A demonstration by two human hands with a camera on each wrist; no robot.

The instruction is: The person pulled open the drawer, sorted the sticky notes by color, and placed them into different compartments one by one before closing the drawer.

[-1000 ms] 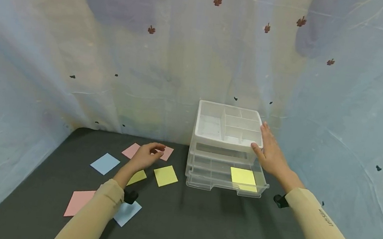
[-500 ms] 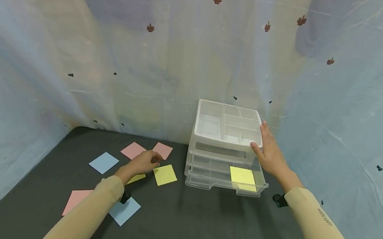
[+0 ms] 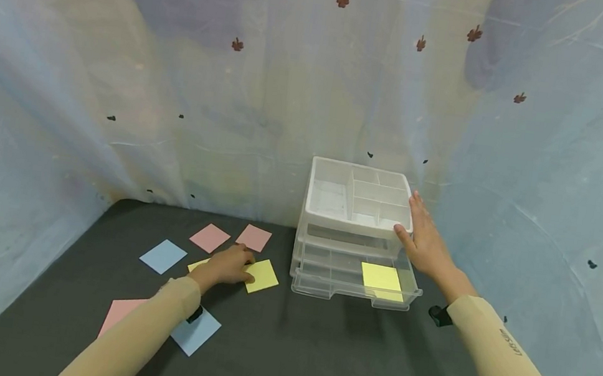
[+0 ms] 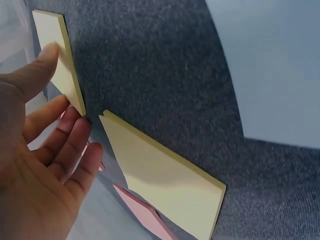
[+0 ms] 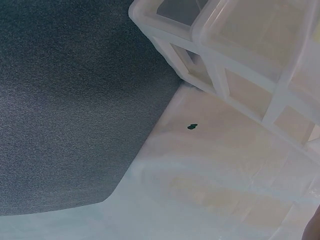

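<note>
My left hand [image 3: 230, 265] lies low on the dark table with its fingers nearly straight, between two yellow sticky notes. One yellow note [image 3: 263, 276] is at its fingertips; the other [image 3: 195, 264] peeks out from under it. In the left wrist view my left hand [image 4: 40, 165] shows its thumb touching the edge of a yellow note [image 4: 50, 35], and a second yellow note [image 4: 165, 175] lies beside the fingers. My right hand [image 3: 423, 240] rests flat against the right side of the clear drawer unit [image 3: 354, 219], thumb at the top tray's front corner. The bottom drawer [image 3: 324, 282] is pulled out and holds a yellow note [image 3: 383, 277].
Two pink notes [image 3: 210, 238] [image 3: 254, 237] and a blue note [image 3: 163, 256] lie beyond my left hand. Another pink note [image 3: 119, 313] and blue note [image 3: 197, 333] lie beside my forearm. Pale cloth [image 3: 176, 103] walls the table on three sides. The drawer unit [image 5: 240, 65] stands close to the cloth.
My left hand has come down and toward me, from above the pink notes to the yellow notes on the table. The right hand has stayed on the drawer unit.
</note>
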